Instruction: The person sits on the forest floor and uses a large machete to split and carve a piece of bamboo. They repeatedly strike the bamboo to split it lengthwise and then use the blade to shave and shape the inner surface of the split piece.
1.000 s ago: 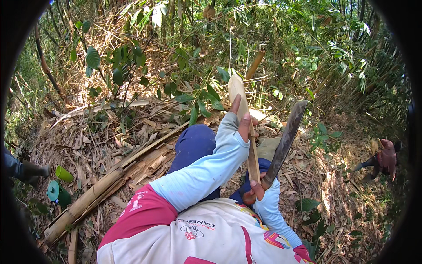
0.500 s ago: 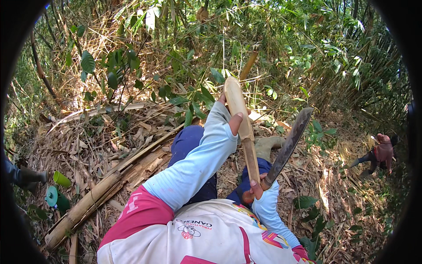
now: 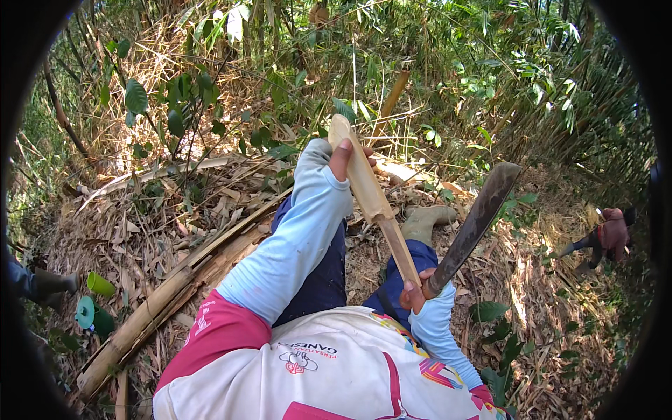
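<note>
A pale, paddle-shaped piece of split bamboo (image 3: 367, 183), wide at the far end and narrowed to a handle-like strip, lies slantwise across the middle of my view. Near its broad far end, my left hand (image 3: 343, 161) is closed around it, thumb on the upper face. At the narrow near end, my right hand (image 3: 413, 297) grips a machete (image 3: 476, 225) with its dark blade pointing up and to the right. The thumb of that hand also rests against the bamboo strip. The machete's handle is mostly hidden in my fingers. Blade and bamboo spread apart in a V.
A long split bamboo pole (image 3: 150, 308) lies on the leaf litter at left. Beside it are a green container with a teal lid (image 3: 87, 313) and a yellow-green cup (image 3: 101, 284). A person (image 3: 610, 236) bends over at far right; another's boot (image 3: 56, 282) shows at left.
The bamboo's broad end has swung left and tilts more, with my left hand moving along. The machete has shifted slightly right. Both hands keep their hold.
</note>
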`<state>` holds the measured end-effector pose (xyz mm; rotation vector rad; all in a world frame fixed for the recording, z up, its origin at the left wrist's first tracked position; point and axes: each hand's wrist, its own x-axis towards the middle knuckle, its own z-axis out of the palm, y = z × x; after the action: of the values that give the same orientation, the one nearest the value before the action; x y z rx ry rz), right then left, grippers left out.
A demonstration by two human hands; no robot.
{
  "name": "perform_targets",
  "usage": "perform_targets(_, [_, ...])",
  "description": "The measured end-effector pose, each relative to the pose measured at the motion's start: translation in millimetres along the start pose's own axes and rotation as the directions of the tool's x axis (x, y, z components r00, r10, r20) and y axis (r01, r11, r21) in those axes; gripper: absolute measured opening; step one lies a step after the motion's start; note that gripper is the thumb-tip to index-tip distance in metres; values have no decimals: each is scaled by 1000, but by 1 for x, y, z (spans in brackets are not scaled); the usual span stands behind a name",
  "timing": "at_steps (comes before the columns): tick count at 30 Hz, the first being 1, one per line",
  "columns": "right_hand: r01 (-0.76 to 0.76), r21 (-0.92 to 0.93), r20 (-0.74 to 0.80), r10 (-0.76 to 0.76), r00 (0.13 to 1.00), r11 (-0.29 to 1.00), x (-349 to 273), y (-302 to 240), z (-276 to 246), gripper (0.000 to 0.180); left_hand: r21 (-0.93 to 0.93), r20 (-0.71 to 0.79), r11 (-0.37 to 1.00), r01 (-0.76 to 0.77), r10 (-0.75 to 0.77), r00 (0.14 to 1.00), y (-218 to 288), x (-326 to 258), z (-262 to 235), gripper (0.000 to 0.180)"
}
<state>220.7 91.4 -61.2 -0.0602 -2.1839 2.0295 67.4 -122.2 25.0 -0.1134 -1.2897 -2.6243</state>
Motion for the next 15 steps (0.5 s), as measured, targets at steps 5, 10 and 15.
perform_targets(5, [65,-107,54,-59,997,992,-2,10,-6,31,-111,-136,993,-27,12,991,4,30,-16,32])
perform_targets(10, [-68,-20,31,68,997,998,-6,9,-2,32,-113,-113,993,26,-39,993,-18,22,-11,33])
perform_targets(15, [-242,175,-5,247,969,954,-5,-8,7,32,-77,-10,989,129,-131,991,-36,-2,5,35])
